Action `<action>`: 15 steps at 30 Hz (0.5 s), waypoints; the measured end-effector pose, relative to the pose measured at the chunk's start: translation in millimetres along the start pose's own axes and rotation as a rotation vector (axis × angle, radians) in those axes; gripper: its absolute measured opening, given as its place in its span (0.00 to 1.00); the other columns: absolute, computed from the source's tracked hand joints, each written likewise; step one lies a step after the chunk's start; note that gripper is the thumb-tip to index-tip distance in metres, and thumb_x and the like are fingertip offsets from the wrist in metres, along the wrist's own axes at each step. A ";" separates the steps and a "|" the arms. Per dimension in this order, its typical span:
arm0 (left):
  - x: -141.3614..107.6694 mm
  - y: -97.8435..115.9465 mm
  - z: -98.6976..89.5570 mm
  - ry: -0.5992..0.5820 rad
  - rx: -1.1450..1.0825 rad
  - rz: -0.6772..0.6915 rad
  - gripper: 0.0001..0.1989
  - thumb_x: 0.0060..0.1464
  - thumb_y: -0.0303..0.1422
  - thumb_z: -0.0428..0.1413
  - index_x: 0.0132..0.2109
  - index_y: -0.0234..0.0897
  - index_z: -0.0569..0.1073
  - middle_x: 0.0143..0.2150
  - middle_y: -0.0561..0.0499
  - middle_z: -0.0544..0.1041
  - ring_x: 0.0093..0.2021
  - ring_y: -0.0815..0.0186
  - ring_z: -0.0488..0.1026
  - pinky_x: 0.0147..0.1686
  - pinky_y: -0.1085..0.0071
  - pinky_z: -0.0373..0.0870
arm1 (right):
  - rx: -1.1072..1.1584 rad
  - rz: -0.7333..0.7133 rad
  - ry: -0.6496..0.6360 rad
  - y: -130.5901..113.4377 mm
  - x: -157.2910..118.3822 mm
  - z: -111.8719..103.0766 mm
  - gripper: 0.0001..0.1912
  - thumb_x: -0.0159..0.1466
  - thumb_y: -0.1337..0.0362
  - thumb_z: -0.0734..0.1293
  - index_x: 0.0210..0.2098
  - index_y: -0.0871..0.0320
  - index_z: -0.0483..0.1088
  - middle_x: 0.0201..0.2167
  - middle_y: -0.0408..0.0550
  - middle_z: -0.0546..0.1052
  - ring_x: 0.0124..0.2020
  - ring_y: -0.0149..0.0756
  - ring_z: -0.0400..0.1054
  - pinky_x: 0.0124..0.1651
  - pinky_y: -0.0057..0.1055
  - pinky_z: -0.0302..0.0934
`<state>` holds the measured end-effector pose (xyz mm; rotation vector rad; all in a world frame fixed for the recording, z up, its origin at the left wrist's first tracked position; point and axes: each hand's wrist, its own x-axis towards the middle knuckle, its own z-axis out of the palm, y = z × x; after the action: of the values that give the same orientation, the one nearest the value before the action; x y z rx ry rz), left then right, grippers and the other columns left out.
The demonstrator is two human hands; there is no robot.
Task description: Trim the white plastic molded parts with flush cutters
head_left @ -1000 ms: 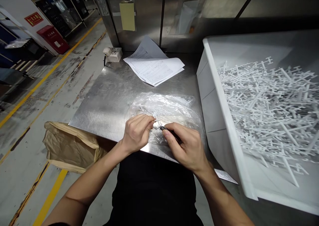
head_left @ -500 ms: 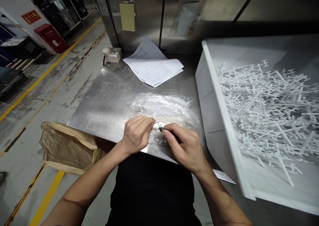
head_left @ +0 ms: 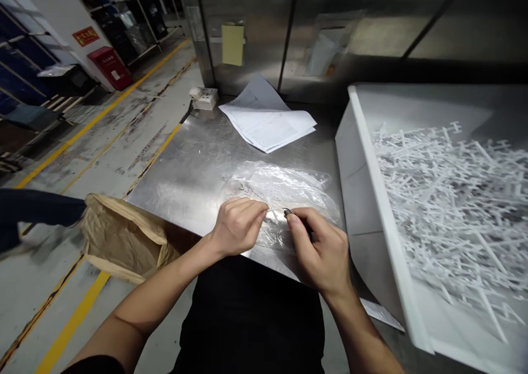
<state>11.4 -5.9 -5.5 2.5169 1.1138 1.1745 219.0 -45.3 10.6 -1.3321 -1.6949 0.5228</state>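
Note:
My left hand [head_left: 239, 226] is closed in a pinch on a thin white plastic piece [head_left: 272, 209], whose end sticks out past the fingertips toward the right. Closed around small dark nippers [head_left: 287, 213], my right hand [head_left: 324, 247] hides most of the tool; only its tip shows, a short gap from the white piece. Both hands are above a clear plastic bag [head_left: 284, 179] with small white pieces in or under it, near the front edge of the metal table [head_left: 173, 170].
A large white bin [head_left: 381, 198] full of thin white plastic runners [head_left: 449, 209] stands at the right. Folded printed papers [head_left: 268, 124] and a white power socket [head_left: 205, 98] lie at the back. An open brown paper bag [head_left: 119, 242] stands at lower left; a person's leg [head_left: 41, 212] is beside it.
The nippers' tip has drawn away to the right from the white piece. A person's leg has come into view at the left, and the whole view has shifted slightly.

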 end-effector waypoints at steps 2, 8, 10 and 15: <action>0.7 1.0 3.0 0.033 0.008 0.031 0.11 0.73 0.29 0.51 0.44 0.36 0.78 0.34 0.49 0.83 0.32 0.64 0.79 0.34 0.66 0.71 | -0.075 -0.062 0.054 3.0 -2.6 1.3 0.09 0.77 0.59 0.67 0.42 0.54 0.77 0.32 0.44 0.82 0.29 0.37 0.75 0.36 0.34 0.65; -8.3 5.7 -18.6 0.292 0.012 0.117 0.07 0.72 0.29 0.53 0.46 0.37 0.77 0.33 0.49 0.84 0.31 0.65 0.80 0.32 0.65 0.72 | -0.235 -0.160 0.188 12.8 -6.8 2.4 0.11 0.77 0.57 0.68 0.44 0.55 0.80 0.34 0.48 0.85 0.30 0.41 0.78 0.36 0.36 0.68; -31.6 0.3 -44.5 0.408 0.056 0.091 0.07 0.71 0.29 0.55 0.51 0.37 0.78 0.37 0.48 0.86 0.34 0.64 0.82 0.36 0.65 0.76 | -0.279 -0.159 0.198 14.7 -8.0 2.4 0.13 0.77 0.55 0.68 0.44 0.56 0.81 0.34 0.50 0.85 0.30 0.42 0.79 0.35 0.36 0.67; -144.1 -37.9 -135.0 0.443 0.558 -0.633 0.14 0.74 0.40 0.53 0.50 0.37 0.80 0.45 0.44 0.87 0.44 0.60 0.84 0.49 0.64 0.79 | -0.315 -0.192 0.152 15.1 -10.4 4.2 0.15 0.77 0.52 0.68 0.46 0.55 0.81 0.35 0.51 0.86 0.32 0.45 0.80 0.36 0.39 0.67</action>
<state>-166.3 -99.4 -15.8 1.9372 2.4043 1.3757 224.0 -49.0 -7.1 -1.3695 -1.8040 0.0417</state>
